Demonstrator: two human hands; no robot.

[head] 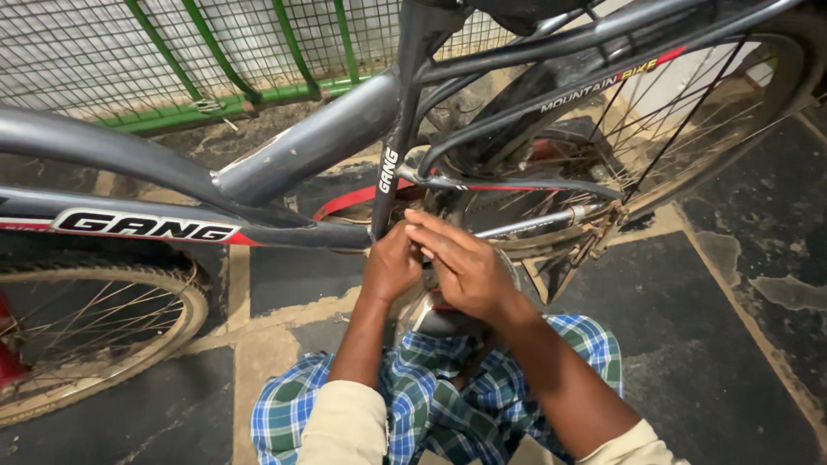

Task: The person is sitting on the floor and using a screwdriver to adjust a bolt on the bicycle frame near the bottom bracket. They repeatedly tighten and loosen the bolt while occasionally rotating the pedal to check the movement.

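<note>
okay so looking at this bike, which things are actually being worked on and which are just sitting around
In hand: left hand and right hand at the grey bicycle frame, near the rear wheel.

Just about: second wheel, green mesh fence, checked cloth.

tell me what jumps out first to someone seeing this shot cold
A grey bicycle frame sweeps across the upper half of the view, its rear wheel at top right and another wheel low on the left. At centre, the left hand and right hand are pressed together where the frame tubes meet low down, above a blue-green checked cloth. A green-framed wire mesh fills the top left.
</note>
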